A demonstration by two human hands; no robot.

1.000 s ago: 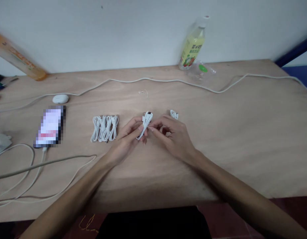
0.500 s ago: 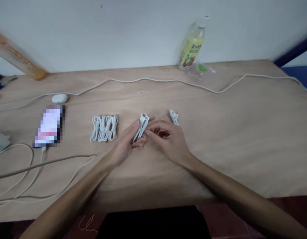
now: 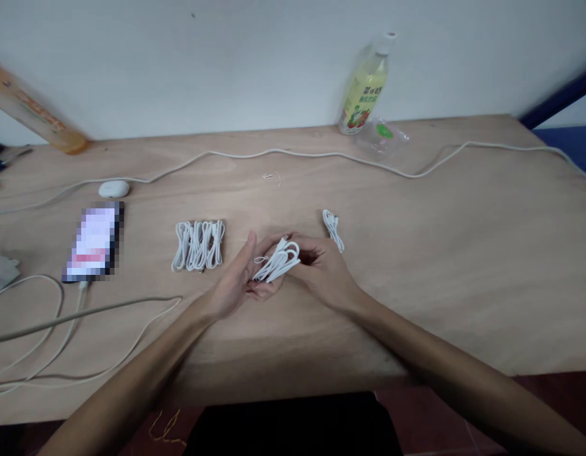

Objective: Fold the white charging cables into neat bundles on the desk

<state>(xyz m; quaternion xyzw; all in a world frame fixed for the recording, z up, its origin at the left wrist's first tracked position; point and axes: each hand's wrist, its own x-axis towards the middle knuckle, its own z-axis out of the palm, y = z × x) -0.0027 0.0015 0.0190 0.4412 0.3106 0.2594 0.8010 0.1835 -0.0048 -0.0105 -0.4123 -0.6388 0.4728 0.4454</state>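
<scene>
A bundled white USB cable (image 3: 276, 263) lies between my two hands, its loops fanned toward the right and a thin tie loop standing out on its left. My left hand (image 3: 238, 276) cradles it on curled fingers, with the thumb raised off it. At the bundle's right end, my right hand (image 3: 325, 269) grips the loops between thumb and fingers. Just beyond that hand lies another coiled white cable (image 3: 333, 229). Left of my left hand, several coiled white cables (image 3: 198, 246) rest side by side on the table.
A phone (image 3: 94, 240) with a plugged-in cord and a white earbud case (image 3: 114, 189) lie at left. A long white cord (image 3: 293, 152) crosses the wooden table (image 3: 439, 253). Small tie scraps (image 3: 272, 177) lie before it. Bottles (image 3: 366, 85) and a clear wrapper (image 3: 382, 136) stand along the wall.
The cable bundle has tipped over to the right and its loops spread. My left thumb has lifted off it, and my right hand has shifted slightly down, uncovering more of the cable behind.
</scene>
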